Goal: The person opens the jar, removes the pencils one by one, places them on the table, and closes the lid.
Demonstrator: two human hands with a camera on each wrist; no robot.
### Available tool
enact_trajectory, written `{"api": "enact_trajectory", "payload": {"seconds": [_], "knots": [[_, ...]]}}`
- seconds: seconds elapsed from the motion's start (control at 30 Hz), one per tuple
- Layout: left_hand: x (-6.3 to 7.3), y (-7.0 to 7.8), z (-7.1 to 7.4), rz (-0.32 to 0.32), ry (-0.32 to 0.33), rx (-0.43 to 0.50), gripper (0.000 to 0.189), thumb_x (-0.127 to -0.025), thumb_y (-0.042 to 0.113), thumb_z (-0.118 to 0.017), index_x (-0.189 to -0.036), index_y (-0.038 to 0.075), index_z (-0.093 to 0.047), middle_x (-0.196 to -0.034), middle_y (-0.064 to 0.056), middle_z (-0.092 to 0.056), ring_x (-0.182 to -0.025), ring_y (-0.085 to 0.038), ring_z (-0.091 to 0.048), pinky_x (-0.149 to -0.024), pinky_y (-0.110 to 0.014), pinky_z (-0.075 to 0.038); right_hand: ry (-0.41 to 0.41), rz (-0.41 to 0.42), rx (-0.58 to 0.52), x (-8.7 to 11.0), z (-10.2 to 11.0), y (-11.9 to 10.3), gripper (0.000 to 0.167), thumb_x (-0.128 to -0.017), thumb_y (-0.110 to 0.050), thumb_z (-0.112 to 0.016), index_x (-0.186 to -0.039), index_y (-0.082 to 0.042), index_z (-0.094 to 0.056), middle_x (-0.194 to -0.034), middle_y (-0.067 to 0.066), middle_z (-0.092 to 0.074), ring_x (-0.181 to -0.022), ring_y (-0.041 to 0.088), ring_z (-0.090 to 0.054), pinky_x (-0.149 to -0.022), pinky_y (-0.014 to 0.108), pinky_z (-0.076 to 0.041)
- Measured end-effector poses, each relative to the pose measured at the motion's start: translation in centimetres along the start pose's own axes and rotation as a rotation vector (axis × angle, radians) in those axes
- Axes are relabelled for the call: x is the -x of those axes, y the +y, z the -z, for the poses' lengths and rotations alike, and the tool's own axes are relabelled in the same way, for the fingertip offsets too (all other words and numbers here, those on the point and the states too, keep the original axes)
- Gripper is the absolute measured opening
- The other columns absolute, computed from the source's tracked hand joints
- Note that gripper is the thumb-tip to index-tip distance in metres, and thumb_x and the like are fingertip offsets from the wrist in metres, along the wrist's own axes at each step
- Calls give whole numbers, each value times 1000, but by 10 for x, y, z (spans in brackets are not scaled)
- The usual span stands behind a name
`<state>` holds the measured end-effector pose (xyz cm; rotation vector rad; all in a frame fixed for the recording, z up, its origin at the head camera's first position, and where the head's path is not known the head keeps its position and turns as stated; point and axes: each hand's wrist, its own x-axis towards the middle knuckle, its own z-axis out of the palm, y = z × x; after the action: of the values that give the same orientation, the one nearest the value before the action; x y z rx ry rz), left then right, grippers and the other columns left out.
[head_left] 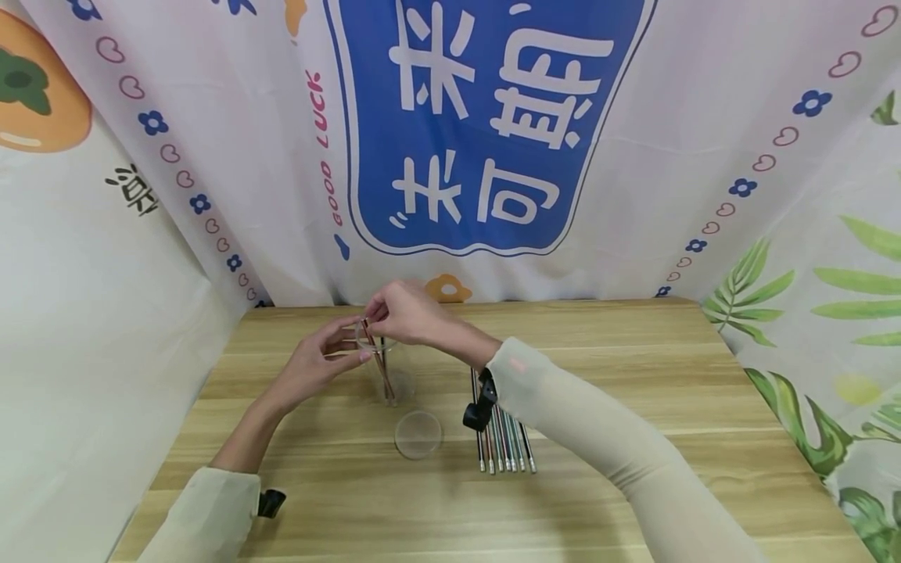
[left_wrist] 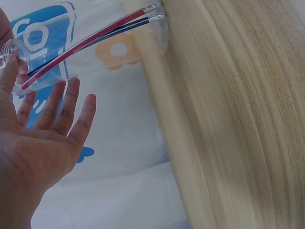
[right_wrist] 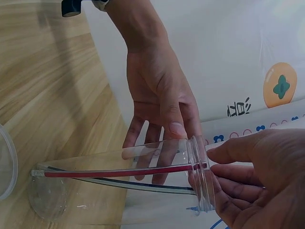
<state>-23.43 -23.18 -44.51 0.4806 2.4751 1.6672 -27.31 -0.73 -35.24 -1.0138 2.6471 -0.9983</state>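
Right sleeve (head_left: pixel 598 414) nearest, bare wood (head_left: pixel 445 395) separates pencils (head_left: pixel 505 451), jar (head_left: pixel 394 367) and far edge (head_left: pixel 598 303).

Looks clear, smooth and glossy on the jar (right_wrist: pixel 119 202), either glass or plastic, hard to tell which. Shows see-through too on the round disc (head_left: pixel 418 435). Gleams along the red pencil (right_wrist: pixel 119 171) and dark pencil (right_wrist: pixel 128 183), metallic at the silvery ferrules (left_wrist: pixel 155 17). Runs wood-grained with a satin sheen across the tabletop (head_left: pixel 352 485). Falls as smooth, faintly creased cloth in the backdrop (head_left: pixel 633 227). Turns to matt fabric on the sleeves (head_left: pixel 598 414).
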Motion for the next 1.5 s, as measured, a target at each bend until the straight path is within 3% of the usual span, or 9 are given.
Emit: {"api": "enact_trajectory", "payload": {"seconds": [0.27, 0.57, 0.97, 1.5], "knots": [[0, -1, 0, 3, -1, -1, 69, -99, 22, -78, -159, 11, -46, -146, -21, -61, -130, -39, -63, -96, -27, -60, 0, 1, 98, -4, -4, -4, 13, -95, -11, -80, -107, -7, -84, -95, 1, -81, -82, 7, -74, -69, 15, -56], [0, -1, 0, -4, -8, 5, 65, -99, 23, -78, -156, 13, -49, -144, -18, -63, -130, -38, -63, -95, -27, -60, -65, 38, 13, -4, -11, 0, 13, -95, -7, -79, -108, -3, -81, -97, 5, -81, -84, 6, -73, -72, 13, -57], [0, 0, 0, -15, -5, 11, 64, -99, 21, -79, -156, 13, -50, -143, -18, -63, -129, -38, -64, -95, -27, -61, -44, 89, 3, -4, -15, 5, 9, -97, -8, -78, -104, -4, -82, -95, 3, -80, -82, 5, -71, -73, 12, -56], [0, 2, -1, -23, -6, 2, 62, -99, 20, -78, -155, 11, -50, -142, -19, -64, -128, -39, -64, -95, -26, -60, -33, 154, -121, -3, -14, 14, 6, -98, -6, -76, -101, -5, -80, -94, 5, -79, -83, 7, -71, -74, 16, -57]]}}
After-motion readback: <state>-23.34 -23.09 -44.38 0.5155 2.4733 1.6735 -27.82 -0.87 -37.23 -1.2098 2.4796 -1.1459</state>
